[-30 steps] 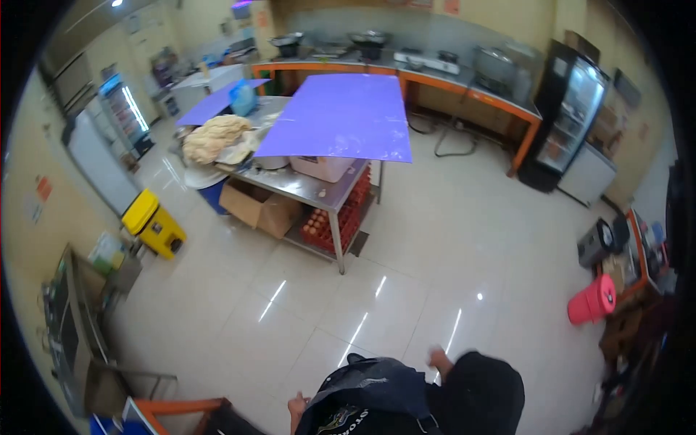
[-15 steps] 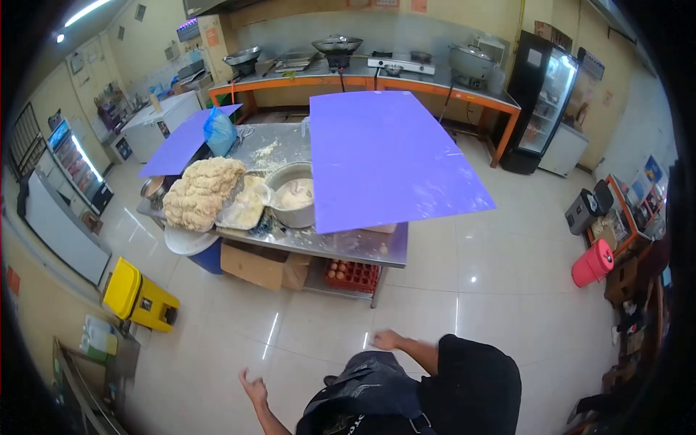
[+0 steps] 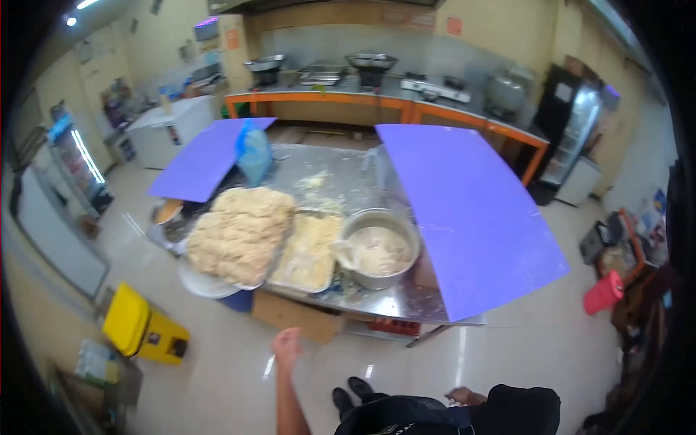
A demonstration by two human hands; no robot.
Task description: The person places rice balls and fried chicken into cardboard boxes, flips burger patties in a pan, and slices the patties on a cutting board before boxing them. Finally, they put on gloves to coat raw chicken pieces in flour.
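My left hand (image 3: 287, 346) is raised in front of the steel table (image 3: 341, 163), near a cardboard box (image 3: 297, 317) beneath it; its fingers are blurred. Low at my right side, my right hand (image 3: 464, 396) hangs by the dark clothing, its fingers only partly visible. On the table a big mass of pale coated pieces (image 3: 241, 233) lies beside a tray of yellowish crumbs (image 3: 308, 254). Right of the tray, a metal pot (image 3: 378, 250) contains a pale mixture, with a light-coloured scoop or jug at its left rim.
A large purple sheet (image 3: 471, 210) covers the table's right side and overhangs its edge. Another purple sheet (image 3: 203, 163) and a blue bag (image 3: 254, 154) are at the back left. A yellow bin (image 3: 145, 326) stands on the floor at left.
The view has moved closer to the table, whose contents look larger. My left hand has risen toward the table's front edge. My right hand is lower and farther right in view.
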